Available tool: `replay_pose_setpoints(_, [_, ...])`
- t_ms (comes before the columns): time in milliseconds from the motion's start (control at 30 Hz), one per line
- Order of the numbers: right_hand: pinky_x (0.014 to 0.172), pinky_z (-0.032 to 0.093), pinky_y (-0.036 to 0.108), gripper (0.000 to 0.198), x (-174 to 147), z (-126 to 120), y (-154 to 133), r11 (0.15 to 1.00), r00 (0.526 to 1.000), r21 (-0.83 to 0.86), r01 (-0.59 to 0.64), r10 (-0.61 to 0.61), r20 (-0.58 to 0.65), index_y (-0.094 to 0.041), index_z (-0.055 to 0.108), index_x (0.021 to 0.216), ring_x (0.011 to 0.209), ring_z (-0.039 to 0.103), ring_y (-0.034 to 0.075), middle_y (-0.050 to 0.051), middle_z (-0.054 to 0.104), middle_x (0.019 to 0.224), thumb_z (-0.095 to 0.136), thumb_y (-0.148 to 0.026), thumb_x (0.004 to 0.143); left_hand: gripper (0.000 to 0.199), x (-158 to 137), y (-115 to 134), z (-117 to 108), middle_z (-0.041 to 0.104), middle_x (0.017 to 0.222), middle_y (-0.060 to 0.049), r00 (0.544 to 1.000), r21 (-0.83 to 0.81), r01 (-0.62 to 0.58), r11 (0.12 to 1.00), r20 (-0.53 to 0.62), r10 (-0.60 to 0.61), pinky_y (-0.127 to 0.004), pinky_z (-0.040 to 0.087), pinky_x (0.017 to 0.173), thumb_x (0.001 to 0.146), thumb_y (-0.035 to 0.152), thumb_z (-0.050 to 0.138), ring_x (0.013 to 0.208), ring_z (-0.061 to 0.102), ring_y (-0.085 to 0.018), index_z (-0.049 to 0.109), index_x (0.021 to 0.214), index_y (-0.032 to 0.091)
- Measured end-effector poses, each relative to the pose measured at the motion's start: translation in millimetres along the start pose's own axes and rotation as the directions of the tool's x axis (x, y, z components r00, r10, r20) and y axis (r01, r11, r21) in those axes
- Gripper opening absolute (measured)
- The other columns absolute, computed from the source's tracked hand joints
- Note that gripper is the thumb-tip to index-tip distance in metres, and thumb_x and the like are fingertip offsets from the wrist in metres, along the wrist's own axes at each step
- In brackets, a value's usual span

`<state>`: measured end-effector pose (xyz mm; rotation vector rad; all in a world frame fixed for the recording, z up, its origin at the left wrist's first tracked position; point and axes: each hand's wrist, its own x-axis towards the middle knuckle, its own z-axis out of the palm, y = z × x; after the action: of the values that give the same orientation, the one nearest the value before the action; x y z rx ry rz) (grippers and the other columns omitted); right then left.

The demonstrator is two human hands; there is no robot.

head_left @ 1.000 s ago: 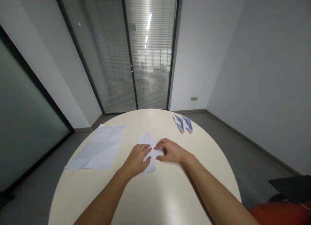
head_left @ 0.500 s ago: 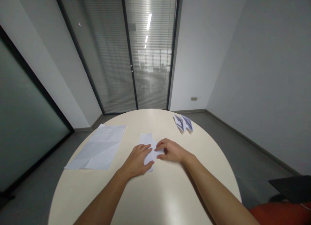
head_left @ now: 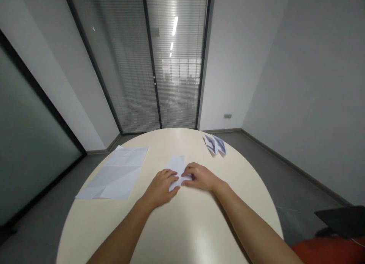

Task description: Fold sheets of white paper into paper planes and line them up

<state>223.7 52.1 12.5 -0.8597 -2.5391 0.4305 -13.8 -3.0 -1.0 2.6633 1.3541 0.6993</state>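
A small folded sheet of white paper (head_left: pixel 177 163) lies near the middle of the table, partly covered by both hands. My left hand (head_left: pixel 164 184) rests on its left side, fingers and thumb spread apart over the paper. On the right side, the curled fingers and thumb of my right hand (head_left: pixel 199 176) close around a flap of the same paper. The fold under the fingertips is partly hidden.
The round cream table (head_left: pixel 182 226) carries a large creased white sheet (head_left: pixel 114 174) at the left. Two folded paper pieces with bluish-grey printing (head_left: pixel 215 144) stand near its far right edge. Beside the table at lower right is a red seat (head_left: pixel 327 252) with a dark flat object (head_left: pixel 342 220).
The folded paper has turned slightly, its far end shifting right and its near end drawn up out of sight under the hands. Both hands have barely moved.
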Motion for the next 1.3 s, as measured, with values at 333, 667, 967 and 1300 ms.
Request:
replay_pose_setpoints(333, [0.109, 0.042, 0.047, 0.052, 1, -2, -2, 0.998, 0.998, -0.056, 0.026, -0.029, -0.048, -0.018, 0.068, 0.127, 0.125, 0.055, 0.031, 0.016, 0.064, 0.133, 0.077, -0.04, 0.081, 0.026, 1, -1, 0, 0.075, 0.118, -0.005, 0.999, -0.052, 0.014, 0.999, -0.044, -0.017, -0.039, 0.053, 0.102, 0.097, 0.023, 0.051, 0.11, 0.069, -0.022, 0.072, 0.111, 0.023])
replay_pose_setpoints(667, [0.107, 0.043, 0.043, 0.034, 1, 3, 16, 0.988, 0.994, -0.146, -0.039, 0.023, -0.109, -0.019, 0.073, 0.117, 0.118, 0.059, 0.028, 0.009, 0.074, 0.112, 0.059, -0.014, 0.087, 0.029, 2, -4, -5, 0.069, 0.104, -0.006, 0.988, -0.053, 0.098, 0.994, -0.115, -0.103, -0.034, 0.051, 0.093, 0.104, 0.027, 0.04, 0.101, 0.063, -0.021, 0.069, 0.105, 0.023])
replay_pose_setpoints(967, [0.1, 0.044, 0.04, 0.021, 0, 1, 17, 0.977, 0.978, -0.182, -0.108, 0.072, -0.195, -0.016, 0.073, 0.109, 0.112, 0.061, 0.026, 0.013, 0.07, 0.117, 0.059, -0.027, 0.097, 0.029, 3, -10, -3, 0.067, 0.099, -0.005, 0.953, -0.178, 0.152, 0.972, -0.236, -0.192, -0.034, 0.05, 0.089, 0.105, 0.03, 0.038, 0.097, 0.062, -0.021, 0.066, 0.103, 0.021])
replay_pose_setpoints(1300, [0.093, 0.044, 0.037, 0.018, 5, -2, 17, 0.963, 0.915, -0.087, -0.253, 0.209, -0.346, -0.021, 0.073, 0.099, 0.097, 0.068, 0.024, 0.006, 0.076, 0.101, 0.057, -0.031, 0.099, 0.017, 2, -26, 7, 0.07, 0.102, -0.004, 0.879, -0.255, 0.246, 0.935, -0.348, -0.326, -0.034, 0.052, 0.088, 0.097, 0.028, 0.05, 0.097, 0.067, -0.021, 0.065, 0.105, 0.023])
